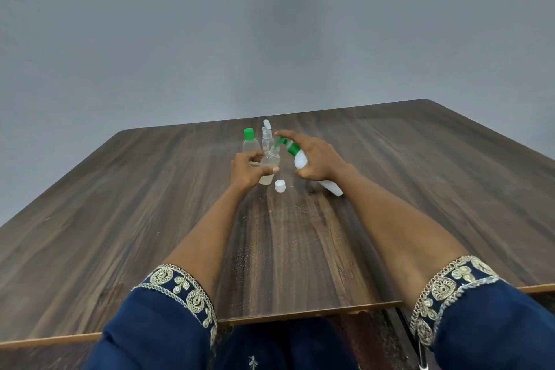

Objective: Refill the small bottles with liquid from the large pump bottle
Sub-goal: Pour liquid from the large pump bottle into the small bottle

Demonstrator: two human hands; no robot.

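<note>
My left hand (247,170) grips a small clear bottle (269,167) with fingers and thumb curled round its body, holding it tilted a little above the wooden table (120,219). The bottle is open at the neck and has some pale liquid in its lower part. My right hand (315,159) holds the big white pump bottle (301,159), tipped over so its base points back toward me and to the right, while its green pump head (285,143) leans down to the small bottle's mouth; my forefinger lies along the top of the pump (whether it is pressing I cannot tell). A white cap (280,185) sits on the table just in front of the small bottle, between my two hands. Behind them stand two more small bottles close together: one with a green cap (250,141) on the left, and a clear spray bottle (267,135) just beside it. Dark blue sleeves (162,318) with gold trim cover my upper forearms
</note>
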